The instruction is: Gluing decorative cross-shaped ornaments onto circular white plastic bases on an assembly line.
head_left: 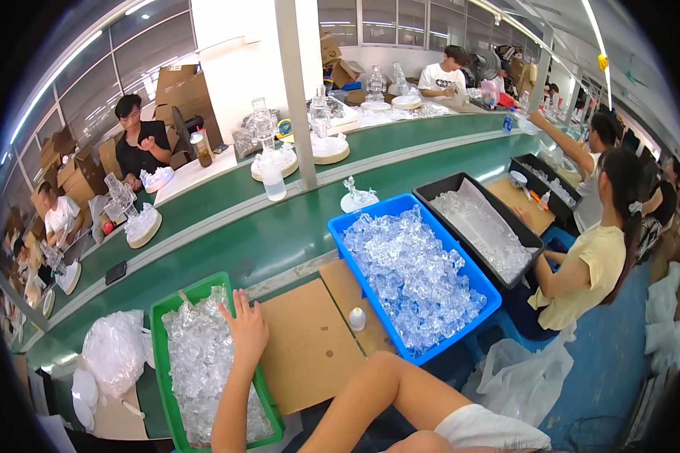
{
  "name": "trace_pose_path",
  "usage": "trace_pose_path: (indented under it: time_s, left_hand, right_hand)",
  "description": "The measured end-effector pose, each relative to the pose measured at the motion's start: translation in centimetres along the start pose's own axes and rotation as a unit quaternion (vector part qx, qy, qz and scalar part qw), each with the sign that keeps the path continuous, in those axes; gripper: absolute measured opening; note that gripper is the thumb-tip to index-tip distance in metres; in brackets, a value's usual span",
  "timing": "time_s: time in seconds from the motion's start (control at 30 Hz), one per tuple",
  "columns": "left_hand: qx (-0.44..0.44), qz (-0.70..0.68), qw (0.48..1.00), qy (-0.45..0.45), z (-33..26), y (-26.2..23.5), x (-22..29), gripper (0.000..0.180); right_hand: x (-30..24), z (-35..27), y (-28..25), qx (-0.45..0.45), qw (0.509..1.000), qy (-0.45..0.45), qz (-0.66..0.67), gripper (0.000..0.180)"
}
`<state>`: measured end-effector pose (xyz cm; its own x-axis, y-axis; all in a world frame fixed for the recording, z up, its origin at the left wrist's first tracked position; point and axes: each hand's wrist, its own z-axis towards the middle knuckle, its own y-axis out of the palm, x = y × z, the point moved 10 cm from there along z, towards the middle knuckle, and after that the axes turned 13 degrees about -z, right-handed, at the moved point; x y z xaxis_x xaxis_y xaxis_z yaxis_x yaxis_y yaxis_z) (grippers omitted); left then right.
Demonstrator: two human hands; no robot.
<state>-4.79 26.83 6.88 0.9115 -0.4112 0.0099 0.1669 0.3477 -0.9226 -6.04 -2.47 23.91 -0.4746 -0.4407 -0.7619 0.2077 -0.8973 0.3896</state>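
Note:
My left hand (247, 326) reaches over the right rim of a green bin (157, 355), its fingers apart and holding nothing I can see. Beneath and beside it, small clear plastic pieces (196, 355) fill the bin. Whether the fingertips touch the pieces or only the rim I cannot tell. A bent arm (381, 377) shows at the lower edge, but my right hand is out of the picture. Between the bins lies a brown cardboard sheet (302, 340), with a small white-capped bottle (357, 318) on the board at its right.
A blue bin (499, 298) of clear pieces and a black bin (533, 245) stand to the right. Past them, a co-worker in yellow (589, 264) sits close. The green conveyor (242, 219) carries clear models. Plastic bags (117, 351) lie at the left.

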Motion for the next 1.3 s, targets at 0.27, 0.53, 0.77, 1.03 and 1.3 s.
trace_pose_path:
  time_s: [0.27, 0.53, 0.77, 1.03, 1.3]
  left_hand:
    - [0.003, -0.015, 1.000, 0.001, 0.3, -0.3, 0.9, 0.038]
    - [0.002, -0.013, 1.000, 0.021, 0.4, 0.4, 0.8, 0.042]
    - [-0.001, -0.037, 0.999, 0.023, 0.2, 0.3, 0.5, 0.044]
    - [-0.010, -0.018, 1.000, 0.015, 0.2, 0.5, 0.7, 0.043]
    - [-0.004, -0.019, 1.000, 0.015, 0.2, 0.4, 0.6, 0.040]
  right_hand:
    - [-2.0, -3.6, -5.5, -0.006, 0.985, 0.063, -0.163, 0.025]
    - [-16.0, -23.4, -24.7, 0.542, 0.597, 0.043, -0.590, 0.017]
    - [-18.7, -29.5, -25.6, 0.614, 0.360, 0.080, -0.698, 0.017]
    - [-17.7, -29.8, -25.9, 0.563, 0.282, 0.070, -0.774, 0.017]
    - [-17.3, -29.8, -26.3, 0.554, 0.273, 0.078, -0.783, 0.015]
